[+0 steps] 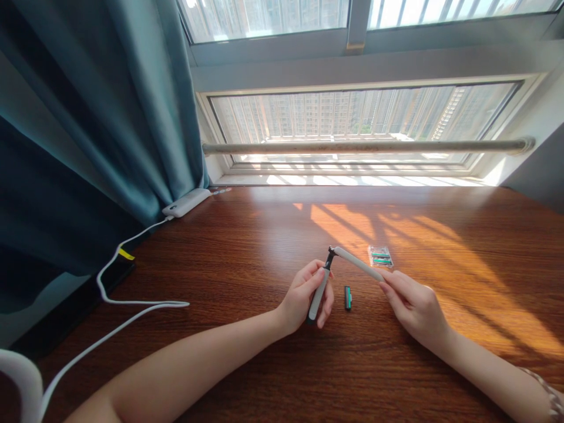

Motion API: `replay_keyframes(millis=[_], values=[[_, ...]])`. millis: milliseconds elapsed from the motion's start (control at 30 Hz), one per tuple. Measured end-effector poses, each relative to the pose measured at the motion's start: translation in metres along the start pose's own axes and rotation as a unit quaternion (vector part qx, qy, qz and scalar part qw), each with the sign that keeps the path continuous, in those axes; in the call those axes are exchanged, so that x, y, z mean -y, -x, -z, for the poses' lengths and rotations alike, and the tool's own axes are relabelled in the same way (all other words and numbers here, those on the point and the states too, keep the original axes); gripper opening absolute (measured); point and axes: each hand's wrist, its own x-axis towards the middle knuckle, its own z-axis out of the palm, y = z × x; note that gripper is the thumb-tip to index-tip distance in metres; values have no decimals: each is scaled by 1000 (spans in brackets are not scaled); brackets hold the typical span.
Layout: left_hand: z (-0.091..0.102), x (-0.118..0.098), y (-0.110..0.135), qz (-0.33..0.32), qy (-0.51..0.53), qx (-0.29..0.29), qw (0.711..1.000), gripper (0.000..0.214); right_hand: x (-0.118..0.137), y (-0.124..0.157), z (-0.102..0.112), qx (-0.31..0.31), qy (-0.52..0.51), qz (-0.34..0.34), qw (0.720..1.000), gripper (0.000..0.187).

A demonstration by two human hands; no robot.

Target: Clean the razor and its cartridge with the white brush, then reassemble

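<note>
My left hand [304, 299] is closed around a grey ribbed razor handle [319, 301], held nearly upright with its black tip [330, 254] at the top. My right hand [412, 305] pinches one end of a white rod-shaped piece [359, 264] that slants up and left until it meets that black tip. On the wooden table [247, 247] between my hands lies a small black and green blade cartridge [348, 298]. A clear pack of green cartridges [380, 256] rests just beyond the white piece.
A white power bank [187, 201] sits at the table's back left, and its white cable [132, 305] trails toward me. A black object with a yellow tag [121, 261] lies at the left edge. Teal curtain [88, 117] hangs left; a window and rail [365, 145] stand behind.
</note>
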Motion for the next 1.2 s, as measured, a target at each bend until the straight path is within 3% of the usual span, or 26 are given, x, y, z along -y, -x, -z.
replay_keyframes(millis=[533,700,833,1200], values=[[-1,-2,-1,-10,-4,-30,999,22,-1,2,0,-12,-8,2,1000,29],[0,-1,-1,-5,-6,-11,1000,22,-1,1,1,7,-17,6,1000,30],[1,1,-1,-5,-3,-1,1000,22,0,1,2,-23,-26,0,999,30],[1,2,0,1,-37,-23,999,16,1,1,2,14,-27,26,999,32]])
